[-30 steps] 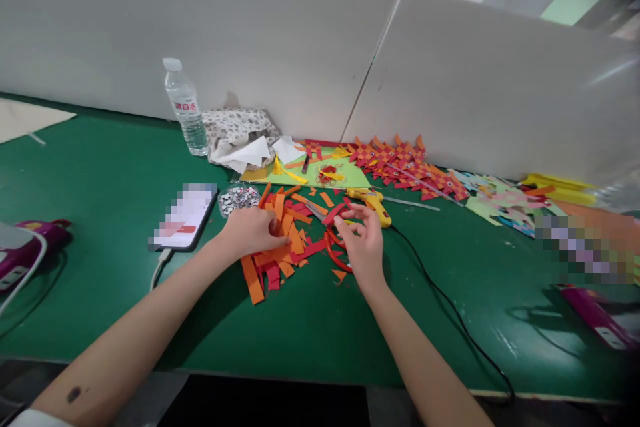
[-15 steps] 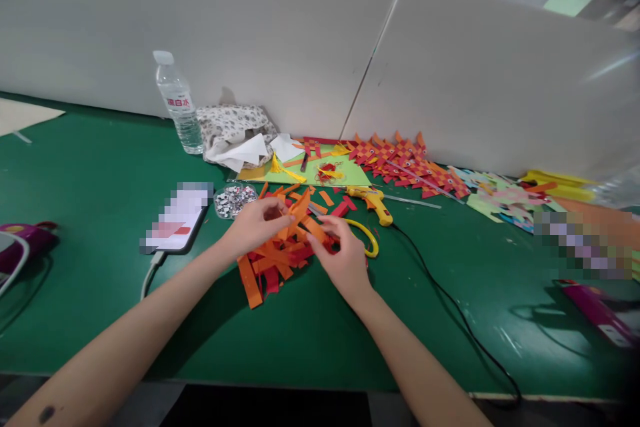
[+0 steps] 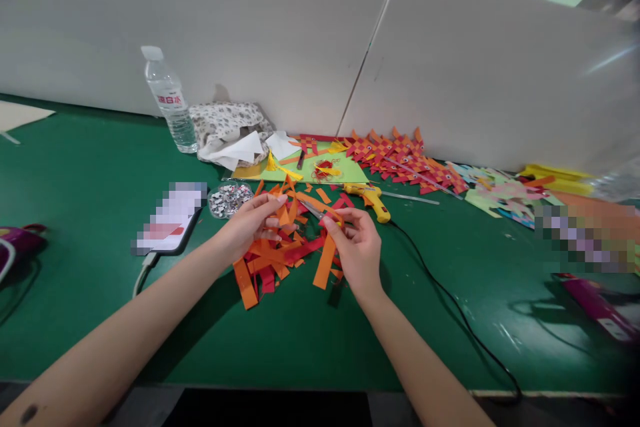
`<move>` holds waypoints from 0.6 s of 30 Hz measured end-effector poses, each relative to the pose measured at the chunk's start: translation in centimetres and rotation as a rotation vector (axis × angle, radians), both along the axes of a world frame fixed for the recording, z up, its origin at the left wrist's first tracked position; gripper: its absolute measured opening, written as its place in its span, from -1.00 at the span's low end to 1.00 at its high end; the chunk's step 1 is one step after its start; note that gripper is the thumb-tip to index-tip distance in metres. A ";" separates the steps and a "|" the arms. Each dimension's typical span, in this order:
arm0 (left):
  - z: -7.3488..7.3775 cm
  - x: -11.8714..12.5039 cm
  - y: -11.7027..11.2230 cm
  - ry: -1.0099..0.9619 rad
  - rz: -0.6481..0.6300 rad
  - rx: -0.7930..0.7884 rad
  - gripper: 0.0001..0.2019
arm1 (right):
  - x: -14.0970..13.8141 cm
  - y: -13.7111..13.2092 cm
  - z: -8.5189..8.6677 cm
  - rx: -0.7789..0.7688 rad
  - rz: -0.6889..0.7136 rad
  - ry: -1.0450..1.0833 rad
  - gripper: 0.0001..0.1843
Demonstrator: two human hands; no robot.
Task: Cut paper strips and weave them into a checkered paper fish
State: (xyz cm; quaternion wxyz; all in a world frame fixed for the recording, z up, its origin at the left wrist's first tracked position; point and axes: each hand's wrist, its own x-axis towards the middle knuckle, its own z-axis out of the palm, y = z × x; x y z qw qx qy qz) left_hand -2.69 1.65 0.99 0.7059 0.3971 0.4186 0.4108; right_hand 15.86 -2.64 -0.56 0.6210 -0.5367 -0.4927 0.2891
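Observation:
My right hand [image 3: 357, 247] is closed on scissors [image 3: 313, 210], their blades pointing left over the pile and their yellow handle mostly hidden by my fingers. My left hand [image 3: 255, 223] pinches an orange strip [image 3: 284, 213] close to the blade tips. Beneath both hands lies a loose pile of orange and red strips [image 3: 273, 257]. One wide orange strip [image 3: 325, 263] hangs or lies just below my right fingers; I cannot tell which.
A yellow glue gun [image 3: 373, 200] with a black cord lies behind my right hand. Left stand a box of googly eyes [image 3: 230, 199], a phone [image 3: 175, 220] and a water bottle [image 3: 173, 107]. Woven red-orange fish [image 3: 400, 157] line the partition [image 3: 450, 67].
My right hand has taken up the scissors from beside the pile and brought their blades towards my left hand. The wide orange strip now sits lower, under my right fingers.

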 end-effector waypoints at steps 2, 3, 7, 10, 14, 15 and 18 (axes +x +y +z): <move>0.0 0.1 -0.1 0.008 0.004 0.005 -0.69 | 0.1 0.0 0.0 -0.010 -0.007 0.005 -0.73; 0.0 0.2 -0.1 0.011 0.008 0.012 -0.69 | 0.1 0.1 0.1 -0.012 -0.015 0.009 -0.73; -0.1 0.3 -0.2 0.016 -0.014 0.070 -0.74 | 0.3 0.4 0.3 -0.008 -0.046 0.006 -0.73; 0.0 0.3 -0.2 0.042 -0.009 0.125 -0.77 | 0.6 0.8 0.8 0.020 -0.037 -0.044 -0.76; 0.1 0.1 -0.1 0.051 0.094 0.175 -0.79 | 1.0 1.6 1.8 0.168 -0.035 -0.148 -0.75; 0.1 0.1 -0.1 0.038 0.118 0.180 -0.80 | 1.0 1.8 2.1 0.214 -0.030 -0.193 -0.74; -0.1 0.1 0.0 0.001 0.174 0.185 -0.80 | 0.9 2.1 2.6 0.301 -0.021 -0.400 -0.71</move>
